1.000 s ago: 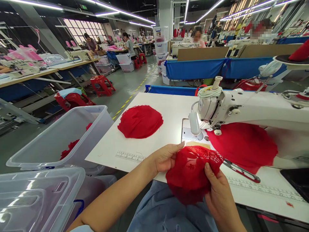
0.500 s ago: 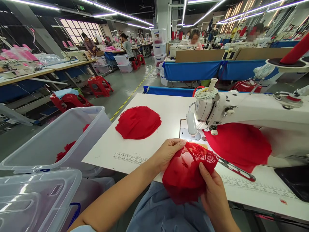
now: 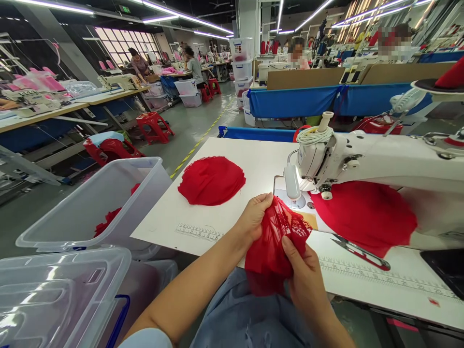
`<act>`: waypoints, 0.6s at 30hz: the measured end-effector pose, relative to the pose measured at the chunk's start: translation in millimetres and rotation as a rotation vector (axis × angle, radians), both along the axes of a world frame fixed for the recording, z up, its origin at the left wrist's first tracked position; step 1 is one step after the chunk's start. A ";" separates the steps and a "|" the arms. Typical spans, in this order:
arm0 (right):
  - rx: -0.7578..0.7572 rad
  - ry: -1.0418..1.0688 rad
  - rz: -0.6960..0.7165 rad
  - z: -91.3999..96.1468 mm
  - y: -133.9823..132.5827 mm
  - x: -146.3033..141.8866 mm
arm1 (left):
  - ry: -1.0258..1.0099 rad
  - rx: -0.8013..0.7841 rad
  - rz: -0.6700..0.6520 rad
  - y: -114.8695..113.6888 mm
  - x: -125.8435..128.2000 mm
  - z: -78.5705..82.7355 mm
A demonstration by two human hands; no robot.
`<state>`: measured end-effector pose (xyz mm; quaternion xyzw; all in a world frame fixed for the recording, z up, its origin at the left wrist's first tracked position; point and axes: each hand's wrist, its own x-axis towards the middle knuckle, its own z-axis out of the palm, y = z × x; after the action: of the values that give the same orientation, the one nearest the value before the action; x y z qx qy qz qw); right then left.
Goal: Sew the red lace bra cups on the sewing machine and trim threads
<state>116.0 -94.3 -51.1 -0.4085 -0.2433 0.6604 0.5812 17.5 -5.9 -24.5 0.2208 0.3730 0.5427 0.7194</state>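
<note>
Between my hands, over my lap at the table's front edge, hangs a piece of sheer red lace-edged fabric (image 3: 270, 256). My left hand (image 3: 255, 212) pinches its upper corner near the sewing machine's needle plate. My right hand (image 3: 304, 266) grips the lace side lower down, thumb on top and fingers behind the cloth. Just beyond is the white sewing machine (image 3: 380, 154), its lamp (image 3: 292, 181) lit. A pile of red fabric pieces (image 3: 369, 212) lies under the machine arm, with thread snips (image 3: 362, 252) in front of it. Another red pile (image 3: 212, 180) lies left on the table.
A clear plastic bin (image 3: 145, 193) with red pieces stands left of the table, beside a lidded bin (image 3: 61, 290). A ruler strip (image 3: 197, 231) runs along the table's front. A black phone-like object (image 3: 444, 270) lies at right. Red stools (image 3: 154, 126) stand in the aisle.
Both hands have come closer together, and the fabric between them has gone from spread out to gathered in folds. The right hand has shifted left; the view has turned slightly.
</note>
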 end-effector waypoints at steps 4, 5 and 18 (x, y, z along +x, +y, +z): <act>0.087 -0.127 0.024 -9.0 -4.1 -7.3 | -0.030 -0.070 0.057 8.6 4.8 -1.1; 0.093 -0.146 0.031 -10.8 -4.5 -7.8 | -0.027 -0.083 0.061 9.9 5.2 -1.2; -0.008 -0.044 0.119 -7.9 0.8 -4.9 | 0.034 -0.080 0.161 19.2 -5.0 -4.2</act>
<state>111.2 -93.6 -59.0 -0.4100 -0.2771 0.6858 0.5336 12.5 13.2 -28.7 0.1702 0.4230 0.5796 0.6754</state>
